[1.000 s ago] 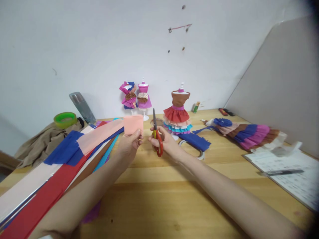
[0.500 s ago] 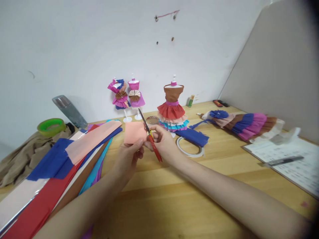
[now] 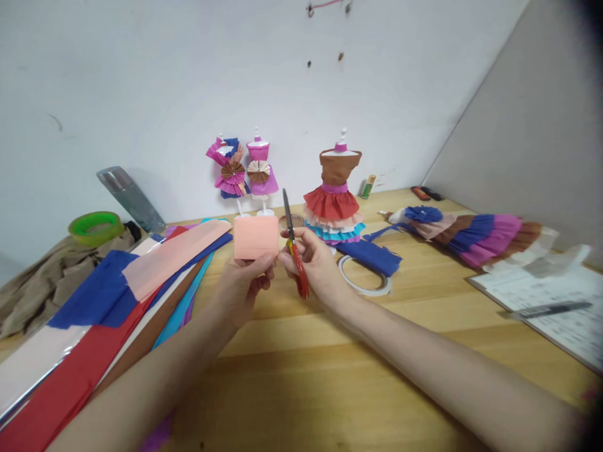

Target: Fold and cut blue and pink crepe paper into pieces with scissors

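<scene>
Centre frame shows two hands (image 3: 242, 276) (image 3: 323, 267), one pair of scissors (image 3: 291, 240), one pink square (image 3: 255, 237); three dress forms (image 3: 233, 171) (image 3: 258, 171) (image 3: 335, 198) stand above; left has one flask (image 3: 133, 199), one green ring (image 3: 94, 238); right has one lying dress (image 3: 475, 235), one pen (image 3: 551, 309).

Wooden table (image 3: 264, 383) bears 3 standing dress forms (image 3: 334, 194), white ring (image 3: 375, 292).

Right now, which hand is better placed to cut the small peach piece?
Probably the right hand: it holds the scissors, blades upward beside the small peach piece, while the left hand is occupied pinching that piece's lower edge.
</scene>
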`<state>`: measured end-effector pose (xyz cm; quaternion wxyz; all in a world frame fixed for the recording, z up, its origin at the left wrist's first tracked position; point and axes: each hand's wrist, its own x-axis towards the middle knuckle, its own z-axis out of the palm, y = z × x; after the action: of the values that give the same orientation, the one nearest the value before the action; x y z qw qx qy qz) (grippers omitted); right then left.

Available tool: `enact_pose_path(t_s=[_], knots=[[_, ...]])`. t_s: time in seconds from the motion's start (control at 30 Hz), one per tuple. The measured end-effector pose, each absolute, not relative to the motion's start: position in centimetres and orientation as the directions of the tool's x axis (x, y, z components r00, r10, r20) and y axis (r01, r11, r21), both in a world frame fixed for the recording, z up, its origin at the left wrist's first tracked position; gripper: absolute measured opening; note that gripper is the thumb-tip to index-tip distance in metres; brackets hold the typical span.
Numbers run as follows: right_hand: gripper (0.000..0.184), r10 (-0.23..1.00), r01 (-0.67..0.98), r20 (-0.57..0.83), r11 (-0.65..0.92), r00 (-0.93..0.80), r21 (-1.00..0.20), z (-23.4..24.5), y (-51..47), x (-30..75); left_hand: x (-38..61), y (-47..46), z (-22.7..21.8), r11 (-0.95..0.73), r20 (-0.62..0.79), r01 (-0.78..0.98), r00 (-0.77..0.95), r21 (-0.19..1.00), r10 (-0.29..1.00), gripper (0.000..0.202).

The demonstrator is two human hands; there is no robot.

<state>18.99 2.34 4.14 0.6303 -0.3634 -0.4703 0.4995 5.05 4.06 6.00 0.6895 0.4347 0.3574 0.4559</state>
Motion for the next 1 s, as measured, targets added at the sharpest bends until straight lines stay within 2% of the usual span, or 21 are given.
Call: enact_pose_path(t_s=[0.2,0.4,0.6,0.8,1.0], knots=[[0.047,0.964,-0.251,0.256,0.23,-0.076,-0.94,3.2,1.5,18.4,4.4,5.1,7.0,0.174,-0.087,-0.442,0.209,0.88,0.974,0.029],[0.047,0.946,-0.212,0.254,0.211,-0.202,-0.954,2.1,1.0,18.3,4.5,4.7,7.8,0.153,-0.052,-0.472,0.221,0.868,0.974,0.031],[0.055,0.948,-0.143,0.227,0.199,-0.222,-0.97,1.9,0.5,17.7,4.5,4.3,7.7,0.151,-0.043,-0.445,0.243,0.883,0.969,0.028],[0.048,0.935,-0.025,0.256,0.258,-0.246,-0.966,1.5,0.5,17.9,4.6,4.3,7.4,0.151,-0.057,-0.388,0.243,0.909,0.968,0.029],[0.042,0.945,0.0,0.217,0.224,-0.246,-0.975,1.6,0.5,17.8,4.6,4.4,7.2,0.155,-0.071,-0.394,0.22,0.906,0.973,0.028]])
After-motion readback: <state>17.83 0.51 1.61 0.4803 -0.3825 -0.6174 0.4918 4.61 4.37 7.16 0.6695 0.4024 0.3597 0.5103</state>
